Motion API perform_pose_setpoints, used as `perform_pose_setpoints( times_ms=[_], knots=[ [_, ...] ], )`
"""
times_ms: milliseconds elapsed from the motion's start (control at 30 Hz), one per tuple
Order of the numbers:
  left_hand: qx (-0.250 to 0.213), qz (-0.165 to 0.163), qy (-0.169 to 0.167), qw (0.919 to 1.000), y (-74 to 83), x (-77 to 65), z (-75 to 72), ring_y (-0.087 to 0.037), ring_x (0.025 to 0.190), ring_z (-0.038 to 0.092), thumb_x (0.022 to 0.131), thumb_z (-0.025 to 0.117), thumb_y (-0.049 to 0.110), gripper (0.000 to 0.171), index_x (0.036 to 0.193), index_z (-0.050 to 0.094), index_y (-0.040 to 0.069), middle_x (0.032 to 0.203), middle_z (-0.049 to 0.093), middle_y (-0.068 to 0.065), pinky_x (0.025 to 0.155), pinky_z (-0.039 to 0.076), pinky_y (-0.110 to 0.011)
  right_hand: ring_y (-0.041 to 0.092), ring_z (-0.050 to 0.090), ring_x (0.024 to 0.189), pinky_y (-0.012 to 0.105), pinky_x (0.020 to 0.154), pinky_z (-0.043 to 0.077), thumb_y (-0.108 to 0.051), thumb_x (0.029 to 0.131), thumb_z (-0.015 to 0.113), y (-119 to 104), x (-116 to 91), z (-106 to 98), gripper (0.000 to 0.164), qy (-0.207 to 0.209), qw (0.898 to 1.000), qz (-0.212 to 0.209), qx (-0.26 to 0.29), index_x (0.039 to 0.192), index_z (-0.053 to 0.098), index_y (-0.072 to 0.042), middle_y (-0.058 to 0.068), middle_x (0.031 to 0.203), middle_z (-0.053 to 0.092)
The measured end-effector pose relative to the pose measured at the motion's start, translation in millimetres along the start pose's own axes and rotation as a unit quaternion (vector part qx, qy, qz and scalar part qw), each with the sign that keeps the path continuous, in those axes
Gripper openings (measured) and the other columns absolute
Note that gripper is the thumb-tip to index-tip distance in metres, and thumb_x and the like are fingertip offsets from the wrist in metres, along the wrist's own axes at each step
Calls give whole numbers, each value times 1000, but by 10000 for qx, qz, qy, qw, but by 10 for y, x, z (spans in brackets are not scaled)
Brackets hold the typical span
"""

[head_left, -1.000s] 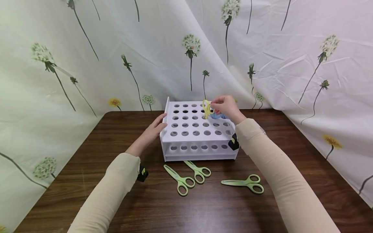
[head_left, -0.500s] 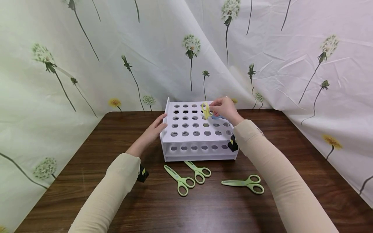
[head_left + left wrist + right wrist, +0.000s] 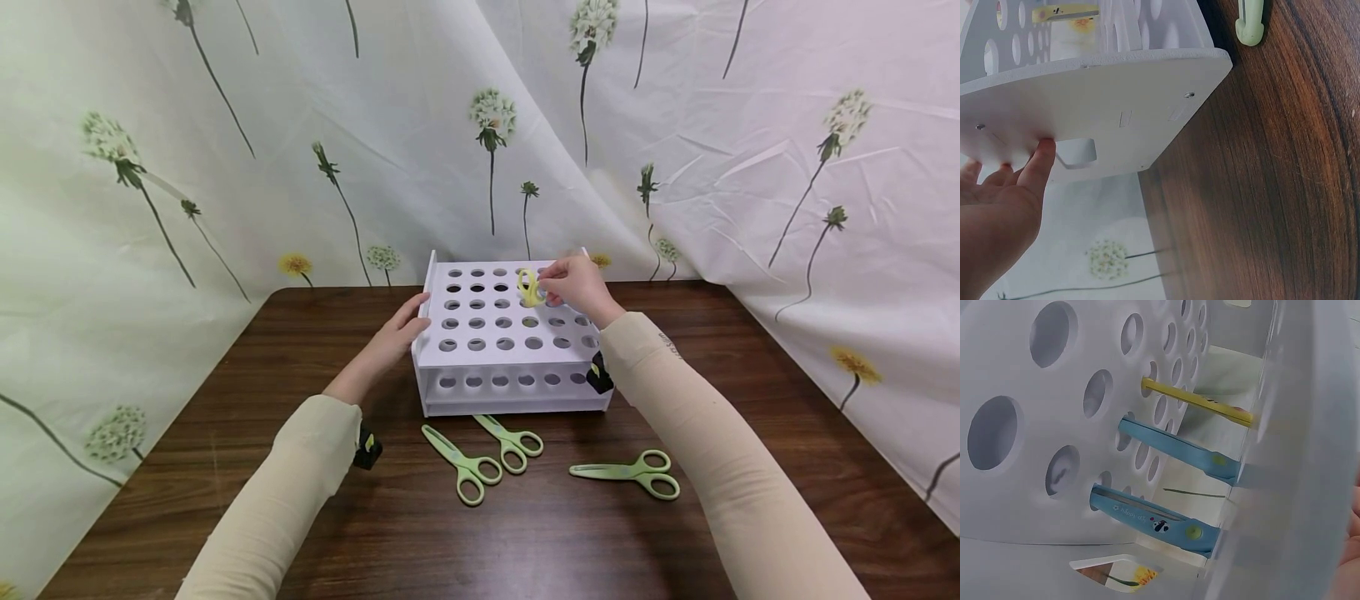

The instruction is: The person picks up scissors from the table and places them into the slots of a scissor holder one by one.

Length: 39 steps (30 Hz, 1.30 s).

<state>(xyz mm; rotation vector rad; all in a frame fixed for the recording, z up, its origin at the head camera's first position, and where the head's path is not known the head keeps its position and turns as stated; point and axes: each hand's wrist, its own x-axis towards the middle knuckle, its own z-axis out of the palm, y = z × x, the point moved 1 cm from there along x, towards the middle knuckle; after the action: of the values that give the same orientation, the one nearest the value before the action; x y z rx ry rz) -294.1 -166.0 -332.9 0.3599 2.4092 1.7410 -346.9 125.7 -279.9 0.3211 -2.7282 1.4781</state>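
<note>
A white rack (image 3: 480, 333) with rows of round holes stands on the table. My right hand (image 3: 581, 287) pinches the handle of yellow scissors (image 3: 527, 290) over its top board. Their yellow blades (image 3: 1194, 402) hang between the upper and lower boards in the right wrist view, with the tips in a lower hole. Two pairs of blue scissors (image 3: 1175, 447) stand beside them; my right hand mostly hides their handles in the head view. My left hand (image 3: 392, 337) rests against the rack's left side panel (image 3: 1122, 112), fingers near its cut-out.
Three pairs of green scissors lie on the dark wooden table (image 3: 480, 550) before the rack: one at left (image 3: 461, 462), one partly by the rack's base (image 3: 512, 442), one at right (image 3: 626, 473). A dandelion-print cloth (image 3: 375, 125) hangs behind.
The yellow scissors have sunk lower into the rack, and my right hand has moved down with them. My left hand and the green scissors have stayed put.
</note>
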Motion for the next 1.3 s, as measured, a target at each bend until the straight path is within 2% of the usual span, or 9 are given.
perform_pose_setpoints(
  times_ms=[200, 433, 833, 1067, 1300],
  knots=[
    [-5, 30, -15, 10000, 1, 4, 4, -33, 120, 35, 99, 38, 23, 55, 148, 15, 16, 148, 15, -18, 97, 31, -45, 18, 61, 64, 34, 66, 52, -5, 88, 60, -3, 0, 10, 18, -22, 10000, -14, -16, 101, 64, 8, 22, 93, 65],
    [20, 5, 3, 10000, 1, 2, 5, -33, 123, 33, 99, 38, 26, 55, 148, 16, 18, 149, 14, -17, 99, 28, -47, 17, 61, 61, 29, 60, 52, -5, 87, 62, 7, 9, 34, 15, -30, 10000, 37, -58, 98, 65, 5, 20, 89, 65],
    [-153, 114, -58, 9998, 22, -7, 15, -33, 125, 31, 99, 37, 23, 55, 148, 14, 13, 149, 12, -18, 100, 27, -48, 20, 62, 65, 30, 62, 52, -5, 87, 61, 7, -11, 36, 17, -109, 9999, 11, 35, 100, 64, 6, 22, 93, 65],
    [-201, 121, -35, 9997, 7, 4, 15, -33, 124, 32, 99, 37, 21, 54, 148, 15, 13, 149, 15, -18, 99, 27, -46, 19, 62, 65, 34, 66, 52, -8, 88, 62, 29, -10, 15, 17, -147, 9998, 108, 38, 101, 64, 3, 18, 89, 66],
    [-222, 130, -23, 9997, -9, 17, 11, -33, 123, 32, 99, 37, 20, 54, 148, 16, 13, 148, 16, -19, 99, 28, -46, 20, 62, 67, 33, 65, 52, -8, 89, 61, 23, -23, -24, 20, -129, 9997, 201, 68, 105, 64, 3, 16, 96, 66]
  ],
)
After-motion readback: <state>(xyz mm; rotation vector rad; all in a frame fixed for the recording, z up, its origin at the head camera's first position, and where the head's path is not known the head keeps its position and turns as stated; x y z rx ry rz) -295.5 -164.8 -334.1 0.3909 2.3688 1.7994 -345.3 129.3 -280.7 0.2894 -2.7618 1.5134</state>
